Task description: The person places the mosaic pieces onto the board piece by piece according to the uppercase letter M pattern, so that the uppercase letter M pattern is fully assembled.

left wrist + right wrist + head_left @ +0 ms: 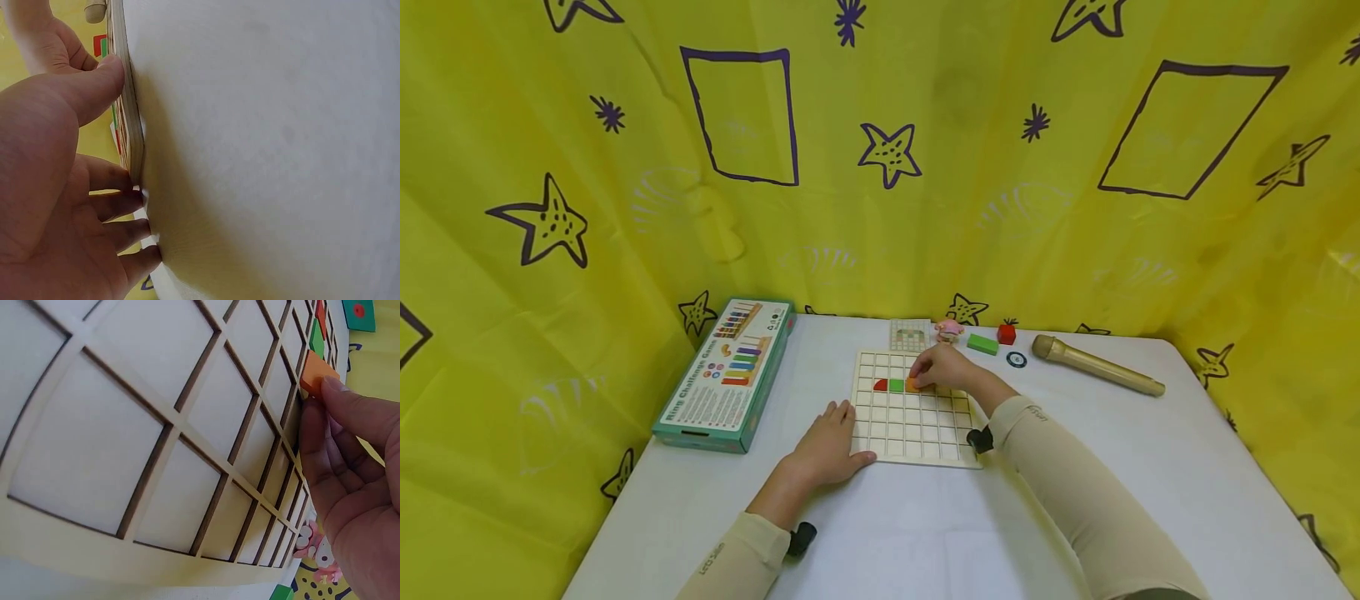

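Observation:
A square wooden grid board (904, 429) lies on the white table. My right hand (946, 367) pinches an orange tile (316, 372) between thumb and fingers, over a cell in an upper row of the board. Left of that tile, a green square tile (897, 386) and a red tile with a curved side (881, 385) sit side by side in the same row. My left hand (826, 446) rests at the near left corner of the board, its fingers along the left side and its thumb (103, 84) against the near edge.
Behind the board lie a patterned grid card (910, 335), a pink toy figure (949, 331), a green block (982, 344), a red cube (1007, 334) and a round dark disc (1017, 359). A gold microphone (1097, 365) lies right. A Ring Challenge Game box (722, 375) lies left.

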The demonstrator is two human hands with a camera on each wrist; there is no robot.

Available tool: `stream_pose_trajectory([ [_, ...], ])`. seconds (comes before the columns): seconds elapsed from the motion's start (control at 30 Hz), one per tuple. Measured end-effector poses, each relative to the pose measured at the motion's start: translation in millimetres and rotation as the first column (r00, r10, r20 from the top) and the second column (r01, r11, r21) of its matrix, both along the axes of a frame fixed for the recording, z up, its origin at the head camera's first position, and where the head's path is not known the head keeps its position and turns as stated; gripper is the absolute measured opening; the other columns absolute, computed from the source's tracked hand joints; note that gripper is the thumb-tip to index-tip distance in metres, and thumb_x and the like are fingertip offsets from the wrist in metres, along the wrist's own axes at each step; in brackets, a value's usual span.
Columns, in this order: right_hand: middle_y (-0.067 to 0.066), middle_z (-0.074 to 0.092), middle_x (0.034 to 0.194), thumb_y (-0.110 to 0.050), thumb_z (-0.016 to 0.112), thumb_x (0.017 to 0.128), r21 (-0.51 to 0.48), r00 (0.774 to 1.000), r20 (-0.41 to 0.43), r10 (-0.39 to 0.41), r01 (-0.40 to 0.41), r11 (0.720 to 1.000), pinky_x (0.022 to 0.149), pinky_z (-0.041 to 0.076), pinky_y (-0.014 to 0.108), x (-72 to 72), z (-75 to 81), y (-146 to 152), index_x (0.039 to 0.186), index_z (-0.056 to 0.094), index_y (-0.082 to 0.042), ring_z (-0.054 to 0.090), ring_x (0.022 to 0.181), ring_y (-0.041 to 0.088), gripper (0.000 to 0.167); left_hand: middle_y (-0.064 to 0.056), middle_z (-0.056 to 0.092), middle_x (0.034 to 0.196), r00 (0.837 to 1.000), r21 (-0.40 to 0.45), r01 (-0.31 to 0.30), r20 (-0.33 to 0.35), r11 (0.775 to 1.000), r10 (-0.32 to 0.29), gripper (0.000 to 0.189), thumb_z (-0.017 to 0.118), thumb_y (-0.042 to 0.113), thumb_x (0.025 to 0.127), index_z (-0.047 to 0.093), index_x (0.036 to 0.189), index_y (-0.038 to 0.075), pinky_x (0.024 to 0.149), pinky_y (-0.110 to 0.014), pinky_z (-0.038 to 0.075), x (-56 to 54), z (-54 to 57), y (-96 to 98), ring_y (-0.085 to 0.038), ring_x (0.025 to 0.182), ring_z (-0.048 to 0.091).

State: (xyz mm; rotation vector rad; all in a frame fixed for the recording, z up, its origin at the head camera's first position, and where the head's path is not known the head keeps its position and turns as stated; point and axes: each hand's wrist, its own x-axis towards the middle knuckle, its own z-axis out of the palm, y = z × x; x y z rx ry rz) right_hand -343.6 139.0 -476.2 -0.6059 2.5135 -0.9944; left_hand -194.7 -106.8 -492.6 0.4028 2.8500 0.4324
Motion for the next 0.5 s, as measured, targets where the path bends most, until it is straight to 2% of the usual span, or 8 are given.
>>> stream_pose_trajectory([
  [0.27,0.0,0.07,0.084,-0.008,0.078,0.088,0.029,0.998,0.024,-0.053,0.053,0.998,0.067,0.05,0.024,4.0,-4.2,-5.3,0.092,0.076,-0.005,0.058,0.075,0.013,0.005,-0.023,0.03,0.16,1.0,0.014,-0.003,0.006,1.0,0.003,0.092,0.066,0.052,0.093,0.032,0.152,-0.01,0.119,-0.05,0.026,0.1,-0.4,-0.1,-0.041,0.149,0.023],
  [0.5,0.0,0.071,0.082,-0.006,0.078,0.088,0.023,0.997,0.034,-0.067,0.066,0.998,0.064,0.05,0.024,5.9,-3.3,-8.2,0.09,0.076,-0.005,0.058,0.073,0.012,0.003,-0.023,0.031,0.16,1.0,0.006,-0.001,-0.005,1.0,0.001,0.092,0.065,0.054,0.093,0.033,0.152,-0.01,0.119,-0.05,0.026,-0.8,-2.1,-1.0,-0.041,0.149,0.023],
])
